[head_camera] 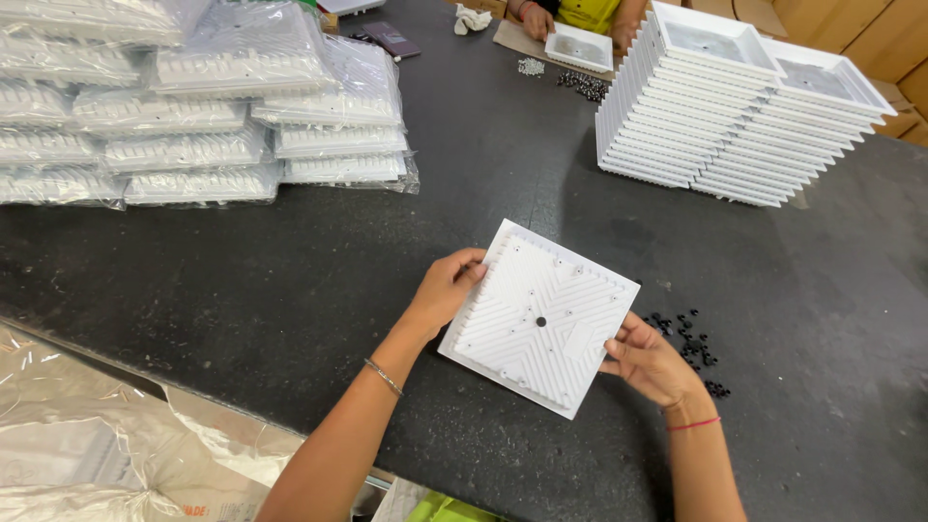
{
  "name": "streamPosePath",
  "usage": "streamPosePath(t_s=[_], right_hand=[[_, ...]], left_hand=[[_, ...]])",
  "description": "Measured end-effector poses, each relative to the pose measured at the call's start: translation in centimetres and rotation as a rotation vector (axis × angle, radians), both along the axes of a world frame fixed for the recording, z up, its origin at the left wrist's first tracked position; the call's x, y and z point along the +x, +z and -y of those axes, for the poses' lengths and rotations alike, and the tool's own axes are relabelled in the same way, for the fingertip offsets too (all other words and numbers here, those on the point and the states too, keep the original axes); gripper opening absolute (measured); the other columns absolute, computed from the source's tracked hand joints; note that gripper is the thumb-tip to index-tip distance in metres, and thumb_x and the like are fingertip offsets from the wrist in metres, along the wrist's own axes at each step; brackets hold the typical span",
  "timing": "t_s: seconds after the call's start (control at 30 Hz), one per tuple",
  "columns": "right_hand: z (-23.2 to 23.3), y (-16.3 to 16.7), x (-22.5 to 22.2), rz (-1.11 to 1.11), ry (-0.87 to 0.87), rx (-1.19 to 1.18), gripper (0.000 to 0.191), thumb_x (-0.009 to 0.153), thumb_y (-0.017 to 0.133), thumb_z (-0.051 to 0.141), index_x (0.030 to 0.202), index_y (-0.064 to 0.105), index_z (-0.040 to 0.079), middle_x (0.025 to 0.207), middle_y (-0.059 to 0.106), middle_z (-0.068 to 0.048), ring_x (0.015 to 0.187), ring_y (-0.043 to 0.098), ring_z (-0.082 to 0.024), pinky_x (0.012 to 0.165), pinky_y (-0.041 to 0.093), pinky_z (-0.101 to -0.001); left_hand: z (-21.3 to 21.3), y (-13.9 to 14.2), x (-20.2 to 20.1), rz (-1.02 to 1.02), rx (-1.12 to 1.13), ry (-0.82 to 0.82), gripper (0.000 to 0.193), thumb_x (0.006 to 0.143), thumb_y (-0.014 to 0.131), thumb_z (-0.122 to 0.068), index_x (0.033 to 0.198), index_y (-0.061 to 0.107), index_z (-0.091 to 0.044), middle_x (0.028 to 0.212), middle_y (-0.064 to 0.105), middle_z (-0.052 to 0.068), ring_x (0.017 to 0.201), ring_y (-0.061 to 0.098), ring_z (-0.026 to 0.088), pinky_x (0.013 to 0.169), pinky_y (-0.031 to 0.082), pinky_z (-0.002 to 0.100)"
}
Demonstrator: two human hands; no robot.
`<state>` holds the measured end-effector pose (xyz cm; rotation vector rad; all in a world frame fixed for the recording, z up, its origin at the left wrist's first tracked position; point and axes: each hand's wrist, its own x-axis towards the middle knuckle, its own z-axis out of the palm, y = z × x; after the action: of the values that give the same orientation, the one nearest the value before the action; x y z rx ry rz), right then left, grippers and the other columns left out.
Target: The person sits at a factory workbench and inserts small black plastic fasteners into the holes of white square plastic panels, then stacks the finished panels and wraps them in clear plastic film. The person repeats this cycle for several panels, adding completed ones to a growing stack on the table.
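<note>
A: White ribbed square panel (539,319) — where is it?
B: On the dark speckled table (290,280), tilted, your left hand (447,288) and right hand (650,362) gripping opposite edges.
A: Counts?
B: Bagged panels (193,106) far left, uncountable; two tray stacks (735,106); small black plugs (691,343) scattered right.

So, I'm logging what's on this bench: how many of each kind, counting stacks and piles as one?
White ribbed square panel in hand: 1
Stacks of white square panels: 2
Pile of bagged white parts: 1
Cluster of small black pieces: 1
Total: 5
Left hand and right hand both hold the panel's edges.
</note>
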<state>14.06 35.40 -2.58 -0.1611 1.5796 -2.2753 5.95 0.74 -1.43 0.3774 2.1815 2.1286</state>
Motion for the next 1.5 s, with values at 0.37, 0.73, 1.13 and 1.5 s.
streamPosePath(t_s=[0.37, 0.73, 1.13, 1.5], right_hand=[[5.4, 1.8, 1.8, -0.167, -0.18, 0.118, 0.042, 0.088, 0.064, -0.003, 0.129, 0.062, 0.006, 0.118, 0.074, -0.007, 0.106, 0.072, -0.02, 0.091, 0.059, -0.0431], [3.0, 9.3, -1.1, -0.983, -0.765, 1.251, 0.032, 0.089, 0.064, -0.011, 0.115, 0.068, 0.006, 0.105, 0.07, -0.01, 0.096, 0.069, -0.027, 0.084, 0.057, -0.0375], [-8.8, 2.2, -9.3, -0.937, -0.527, 1.874, 0.041, 0.077, 0.064, -0.01, 0.112, 0.068, 0.01, 0.105, 0.067, -0.009, 0.101, 0.065, -0.031, 0.084, 0.053, -0.0445], [-4.0, 2.6, -8.5, -0.956, -0.593, 1.607, 0.01, 0.095, 0.069, 0.015, 0.103, 0.072, 0.01, 0.103, 0.067, -0.01, 0.098, 0.064, -0.034, 0.084, 0.051, -0.0459]], left_hand=[[1.2, 0.1, -1.0, -0.194, 0.083, 0.191, 0.021, 0.1, 0.064, -0.013, 0.117, 0.074, -0.007, 0.1, 0.074, 0.001, 0.087, 0.063, 0.009, 0.079, 0.052, 0.025], [2.0, 1.5, 0.0, -0.196, 0.073, 0.376, 0.025, 0.095, 0.071, -0.018, 0.118, 0.07, -0.008, 0.11, 0.065, 0.0, 0.085, 0.061, 0.008, 0.078, 0.053, 0.026], [1.7, 1.5, -0.1, -0.14, 0.089, 0.334, 0.019, 0.095, 0.071, -0.016, 0.112, 0.071, -0.007, 0.099, 0.067, -0.001, 0.075, 0.061, 0.007, 0.069, 0.051, 0.024], [2.0, 1.3, 0.1, -0.195, 0.028, 0.346, 0.017, 0.096, 0.07, -0.015, 0.111, 0.071, -0.006, 0.102, 0.068, 0.0, 0.074, 0.063, 0.007, 0.068, 0.052, 0.023]])
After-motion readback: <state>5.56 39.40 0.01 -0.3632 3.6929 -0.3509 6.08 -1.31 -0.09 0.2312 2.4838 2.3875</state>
